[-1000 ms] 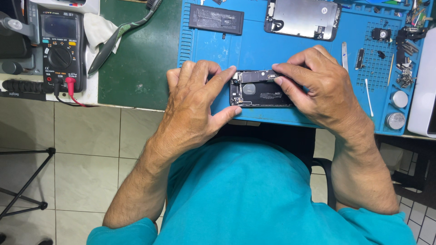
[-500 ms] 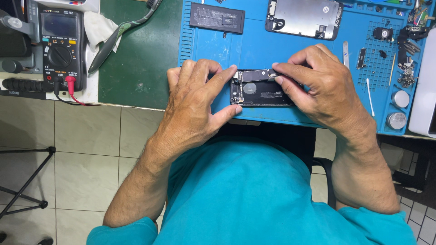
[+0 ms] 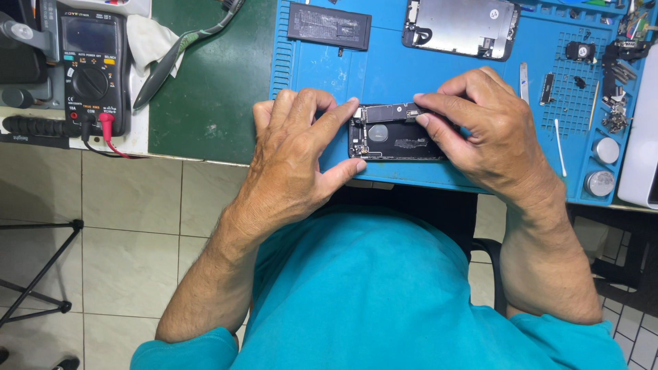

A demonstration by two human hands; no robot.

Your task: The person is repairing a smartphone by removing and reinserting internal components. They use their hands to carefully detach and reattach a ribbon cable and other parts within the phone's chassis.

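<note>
An opened black phone body [image 3: 392, 135] lies on the blue work mat [image 3: 384, 65] near the table's front edge. My left hand [image 3: 295, 154] grips its left end between thumb and forefinger. My right hand [image 3: 483, 133] covers the phone's right end, its fingertips pressing on the parts along the upper edge. Whether a small tool is in those fingers is hidden. The phone's inside, with a round dark part, shows between both hands.
A black battery [image 3: 329, 26] and a detached screen panel [image 3: 460, 26] lie at the mat's far side. Small parts, a cotton swab [image 3: 560, 147] and two round tins [image 3: 603, 168] sit at right. A multimeter [image 3: 89, 65] and tweezers [image 3: 164, 65] lie at left.
Both hands keep their hold on the phone; my right fingertips have shifted slightly along its upper edge.
</note>
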